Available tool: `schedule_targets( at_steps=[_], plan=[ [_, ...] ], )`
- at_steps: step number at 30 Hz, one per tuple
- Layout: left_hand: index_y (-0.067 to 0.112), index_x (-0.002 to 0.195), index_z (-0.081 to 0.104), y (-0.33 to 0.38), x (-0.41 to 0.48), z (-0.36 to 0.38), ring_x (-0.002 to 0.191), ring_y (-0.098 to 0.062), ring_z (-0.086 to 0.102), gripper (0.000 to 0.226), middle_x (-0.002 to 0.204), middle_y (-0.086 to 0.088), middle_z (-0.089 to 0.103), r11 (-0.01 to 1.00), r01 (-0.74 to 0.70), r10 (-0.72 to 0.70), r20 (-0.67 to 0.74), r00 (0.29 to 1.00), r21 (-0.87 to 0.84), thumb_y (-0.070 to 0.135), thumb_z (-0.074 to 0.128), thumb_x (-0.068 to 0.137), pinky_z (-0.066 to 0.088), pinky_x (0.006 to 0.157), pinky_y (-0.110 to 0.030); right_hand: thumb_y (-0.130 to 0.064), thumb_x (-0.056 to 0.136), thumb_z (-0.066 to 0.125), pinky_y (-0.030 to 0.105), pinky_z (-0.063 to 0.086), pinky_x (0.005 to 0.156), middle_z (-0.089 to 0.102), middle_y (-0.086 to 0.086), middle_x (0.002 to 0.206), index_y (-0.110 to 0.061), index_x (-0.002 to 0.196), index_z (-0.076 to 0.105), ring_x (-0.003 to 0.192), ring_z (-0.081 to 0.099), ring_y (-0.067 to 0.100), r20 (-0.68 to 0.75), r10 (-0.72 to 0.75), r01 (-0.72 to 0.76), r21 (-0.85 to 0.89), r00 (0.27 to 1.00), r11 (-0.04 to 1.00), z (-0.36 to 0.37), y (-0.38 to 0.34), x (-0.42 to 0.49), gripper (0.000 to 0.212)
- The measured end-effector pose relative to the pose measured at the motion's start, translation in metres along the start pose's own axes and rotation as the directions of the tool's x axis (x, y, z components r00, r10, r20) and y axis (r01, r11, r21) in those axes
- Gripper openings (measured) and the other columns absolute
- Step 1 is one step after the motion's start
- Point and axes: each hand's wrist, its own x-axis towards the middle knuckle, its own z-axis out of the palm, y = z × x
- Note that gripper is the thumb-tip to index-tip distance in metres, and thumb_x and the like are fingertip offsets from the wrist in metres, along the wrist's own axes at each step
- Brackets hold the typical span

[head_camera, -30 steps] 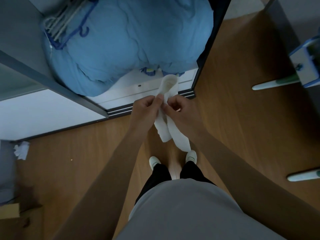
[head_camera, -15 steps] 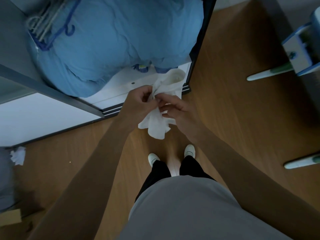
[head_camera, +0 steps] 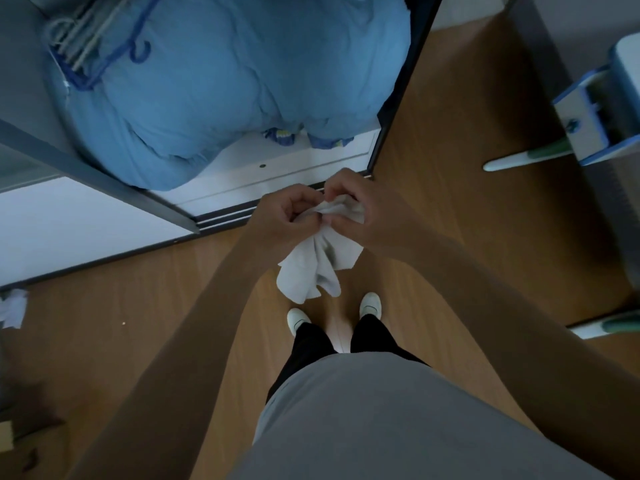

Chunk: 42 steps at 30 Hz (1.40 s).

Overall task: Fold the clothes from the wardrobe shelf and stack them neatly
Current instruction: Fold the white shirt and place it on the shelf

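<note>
Big blue bedding bundle (head_camera: 225, 84) fills most of the wardrobe shelf (head_camera: 311, 155), hangers (head_camera: 86, 36) at its upper left; wood floor (head_camera: 467, 237) below me. My left hand (head_camera: 289, 216) and right hand (head_camera: 369, 207) sit side by side just in front of the shelf edge, over the floor, not on the shelf. Both have fingers curled, pinching the bunched top of a small white garment (head_camera: 313, 271), prob socks, can't confirm. The rest hangs loose below my hands, above my shoes (head_camera: 370, 303), in two limp lobes. Step, imo: mid-fold on this piece, held in the air w/ no surface under it; fold not tidy yet. Next needs: even up the hanging ends, double or tuck them w/o losing the pinch, then a free spot to stack. Bare strip in front of the bundle looks narrow. No folded stack visible.
</note>
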Motion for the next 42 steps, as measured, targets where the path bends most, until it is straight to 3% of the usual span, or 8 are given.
schedule_targets(
  at_steps=[4,7,14,21,24,29,36,42],
  plan=[
    [0.021,0.086,0.054,-0.008,-0.008,-0.008,0.067,-0.018,0.053,0.021,0.078,-0.015,0.066,1.000,-0.005,0.005,-0.003,1.000,-0.015,0.002,0.060,0.090,0.041,0.058,-0.024,-0.012,0.093,0.062,0.033,0.048,0.082,0.066,0.005,0.100,-0.011,0.109,0.067,0.092,0.059,0.017,0.026,-0.063,0.064,-0.058,0.998,0.996,0.011,-0.002,0.005,0.017],
    [0.023,0.082,0.052,-0.015,-0.017,-0.014,0.060,-0.005,0.051,0.024,0.071,0.005,0.063,1.000,-0.021,0.022,-0.039,0.999,0.007,0.001,0.058,0.088,0.039,0.055,-0.014,-0.015,0.092,0.065,0.022,0.041,0.079,0.066,0.002,0.100,-0.013,0.111,0.067,0.090,0.057,0.012,0.056,-0.028,0.034,-0.105,0.998,0.994,0.021,-0.007,0.008,0.019],
    [0.025,0.085,0.056,-0.026,-0.030,-0.022,0.065,0.000,0.058,0.021,0.074,0.016,0.066,0.998,-0.043,0.047,-0.067,0.997,0.048,0.005,0.060,0.090,0.043,0.061,-0.013,-0.026,0.094,0.066,0.010,0.030,0.066,0.061,0.001,0.087,-0.009,0.099,0.070,0.077,0.051,0.009,0.170,-0.009,0.040,-0.180,0.985,0.983,0.027,-0.020,0.020,0.018],
    [0.027,0.096,0.067,-0.019,-0.039,-0.033,0.088,0.013,0.056,0.011,0.090,0.021,0.061,0.918,-0.075,0.134,-0.126,0.983,0.390,0.018,0.070,0.091,0.040,0.078,-0.001,-0.014,0.092,0.066,0.004,0.034,0.065,0.058,0.004,0.079,-0.005,0.086,0.061,0.070,0.050,0.007,0.081,-0.027,0.033,-0.065,0.996,0.997,0.033,-0.029,0.014,0.012],
    [0.014,0.094,0.075,-0.023,-0.044,-0.032,0.087,0.005,0.053,0.014,0.094,0.008,0.067,0.861,-0.135,0.219,-0.117,0.969,0.491,0.025,0.075,0.086,0.036,0.083,-0.001,-0.008,0.089,0.067,0.009,0.034,0.066,0.053,0.002,0.077,-0.008,0.081,0.055,0.068,0.047,0.005,0.065,-0.045,0.047,-0.027,0.997,0.999,0.034,-0.034,0.016,0.013],
    [0.018,0.091,0.074,-0.036,-0.038,-0.023,0.093,-0.018,0.062,0.023,0.092,0.004,0.069,0.732,0.069,0.042,-0.145,0.989,0.678,0.040,0.067,0.089,0.050,0.092,-0.042,-0.003,0.082,0.067,0.012,0.035,0.065,0.051,0.005,0.073,-0.009,0.077,0.052,0.067,0.045,0.010,0.004,-0.090,0.090,0.012,0.996,0.996,0.032,-0.043,0.019,0.016],
    [0.012,0.090,0.078,-0.054,-0.040,-0.036,0.102,-0.023,0.058,0.022,0.095,-0.002,0.070,0.716,0.181,0.060,-0.319,0.946,0.674,0.006,0.063,0.075,0.046,0.093,-0.040,0.002,0.076,0.067,0.020,0.035,0.062,0.048,0.009,0.071,-0.003,0.075,0.053,0.066,0.041,0.014,0.076,-0.117,0.119,-0.029,0.990,0.992,0.028,-0.046,0.016,0.016],
    [0.004,0.091,0.075,-0.073,-0.047,-0.046,0.086,-0.027,0.062,0.014,0.088,-0.011,0.069,0.685,0.171,0.049,-0.279,0.959,0.708,0.005,0.068,0.079,0.046,0.078,-0.034,0.002,0.074,0.067,0.020,0.033,0.058,0.047,0.009,0.069,-0.005,0.073,0.049,0.063,0.036,0.009,0.139,-0.128,0.130,-0.004,0.982,0.992,0.034,-0.045,0.011,0.020]
  ],
)
